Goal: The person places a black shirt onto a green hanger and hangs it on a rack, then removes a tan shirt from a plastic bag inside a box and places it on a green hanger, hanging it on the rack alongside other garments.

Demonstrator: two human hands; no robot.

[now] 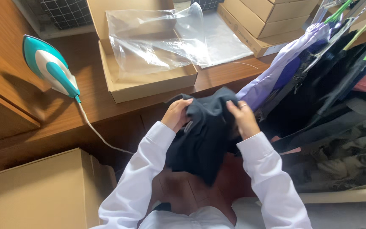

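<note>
Both hands grip a dark garment at frame centre: left hand and right hand clenched on its top edge (cloth hangs below). Teal iron upper left, open cardboard box above.

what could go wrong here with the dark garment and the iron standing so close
The iron stands on its heel, its cord trailing off the table edge toward the left hand; a snag might topple it. Both hands, the right hand too, hold the dark garment bunched, so it may crease. The clear plastic bag looks loose and could slide.
</note>
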